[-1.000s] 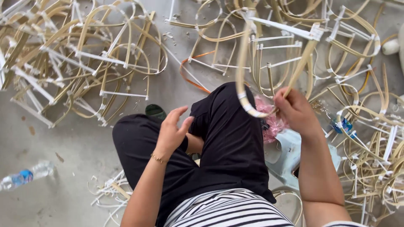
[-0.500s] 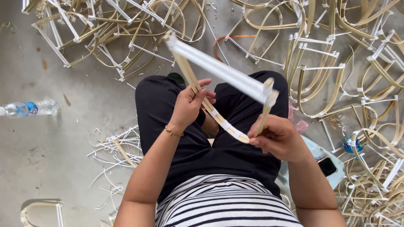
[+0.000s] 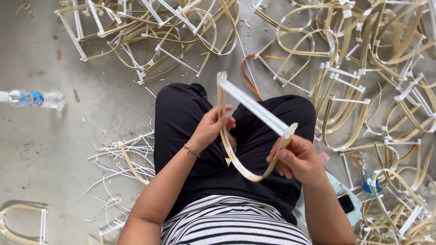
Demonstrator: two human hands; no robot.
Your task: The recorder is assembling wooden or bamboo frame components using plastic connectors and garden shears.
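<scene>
While both hands grip bent cane frame (image 3: pixel 245 136), frame sits lower than before.

Striped black-and-white top, black trousers, thin gold bracelet (image 3: pixel 191 150)

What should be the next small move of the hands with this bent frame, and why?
Probably the left hand should slide down the bent cane frame toward the curve. It grips one side strip just below the white crossbar, while the right hand holds the other end, so the curved bottom hangs unsupported over the lap.
</scene>
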